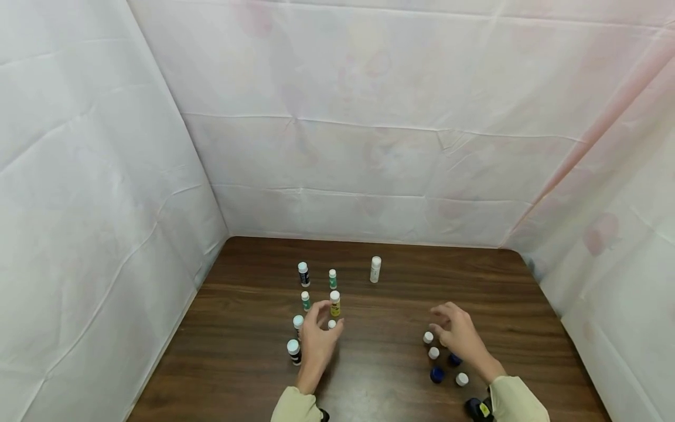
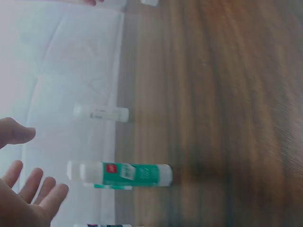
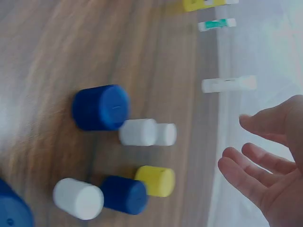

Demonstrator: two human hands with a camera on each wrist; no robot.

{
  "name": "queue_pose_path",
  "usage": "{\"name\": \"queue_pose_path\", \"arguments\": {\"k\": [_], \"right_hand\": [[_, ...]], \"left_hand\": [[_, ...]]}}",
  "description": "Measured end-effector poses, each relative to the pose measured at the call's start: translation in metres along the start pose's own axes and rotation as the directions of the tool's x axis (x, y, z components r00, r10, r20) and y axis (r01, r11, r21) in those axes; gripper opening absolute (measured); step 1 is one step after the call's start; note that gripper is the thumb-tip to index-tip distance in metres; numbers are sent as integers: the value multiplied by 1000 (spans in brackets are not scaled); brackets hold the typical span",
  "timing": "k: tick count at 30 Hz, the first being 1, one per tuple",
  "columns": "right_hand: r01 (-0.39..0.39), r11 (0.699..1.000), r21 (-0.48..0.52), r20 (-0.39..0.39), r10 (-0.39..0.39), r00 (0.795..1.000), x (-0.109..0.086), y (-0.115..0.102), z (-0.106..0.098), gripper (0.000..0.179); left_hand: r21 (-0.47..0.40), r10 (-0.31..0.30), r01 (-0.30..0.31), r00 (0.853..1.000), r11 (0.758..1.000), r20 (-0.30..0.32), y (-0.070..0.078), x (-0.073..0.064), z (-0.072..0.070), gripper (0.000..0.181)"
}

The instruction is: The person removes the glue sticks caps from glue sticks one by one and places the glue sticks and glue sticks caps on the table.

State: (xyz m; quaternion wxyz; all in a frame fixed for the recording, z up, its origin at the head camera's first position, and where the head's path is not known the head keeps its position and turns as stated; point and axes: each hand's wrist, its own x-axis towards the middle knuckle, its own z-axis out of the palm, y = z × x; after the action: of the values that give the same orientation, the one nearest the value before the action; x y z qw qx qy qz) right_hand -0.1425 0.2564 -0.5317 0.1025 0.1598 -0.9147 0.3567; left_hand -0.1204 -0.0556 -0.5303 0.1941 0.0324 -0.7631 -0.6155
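Note:
My left hand (image 1: 318,341) hovers over the left group of upright glue sticks, thumb and fingers spread and holding nothing. Closest to its thumb in the head view is a small white-topped stick (image 1: 331,324); a yellow-labelled glue stick (image 1: 335,305) stands just beyond the fingertips. The left wrist view shows a green-labelled glue stick (image 2: 142,175) standing beside that hand. My right hand (image 1: 463,335), also holding nothing, is above several loose caps, its fingers loosely bent. Under it are a white cap (image 1: 428,337), a blue cap (image 1: 437,374) and a yellow cap (image 3: 156,181).
A white glue stick (image 1: 375,269) stands alone toward the back. Dark-labelled sticks, one at the back (image 1: 303,274) and one in front (image 1: 294,351), stand at the left. White cloth (image 1: 369,158) walls in the wooden table (image 1: 379,351) at the back and both sides.

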Motion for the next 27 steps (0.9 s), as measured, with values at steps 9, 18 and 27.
{"name": "queue_pose_path", "arguments": {"k": [9,18,27], "right_hand": [[77,997,-11,-115,-78,990,10,-19,-17,35],[88,996,0,-138,-87,987,24,-26,-25,36],[88,996,-21,-117,-90,989,41,-35,-31,37]], "left_hand": [[-93,90,-93,995,991,-38,33,6,15,38],[-117,64,-64,998,991,-4,60,17,35,35],[-119,19,-20,1000,993,-8,24,45,67,36]]}}
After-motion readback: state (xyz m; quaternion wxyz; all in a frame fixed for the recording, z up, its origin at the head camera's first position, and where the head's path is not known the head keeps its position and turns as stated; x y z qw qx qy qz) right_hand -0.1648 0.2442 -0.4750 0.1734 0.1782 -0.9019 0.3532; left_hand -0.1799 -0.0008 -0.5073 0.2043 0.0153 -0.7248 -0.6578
